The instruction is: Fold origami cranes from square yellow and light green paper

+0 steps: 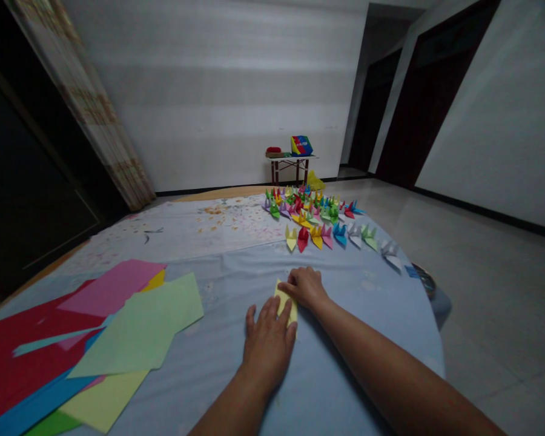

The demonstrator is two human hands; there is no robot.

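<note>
A small folded piece of pale yellow paper (293, 313) lies on the cloth in front of me, narrow and pointed at its far end. My left hand (269, 339) rests flat across its near left part, fingers spread and pressing down. At the upper right edge, my right hand (309, 288) has its fingers bent and gripping the paper near the tip. Both hands cover part of the folded piece, so its full shape is hidden.
Loose coloured sheets, a pale green sheet (136, 333) among them, overlap on the left. Several folded paper cranes (303, 238) stand beyond my hands. A pale blue cloth (227, 387) covers the round table. Farther back, a small table (295, 158) carries a colourful box (301, 145).
</note>
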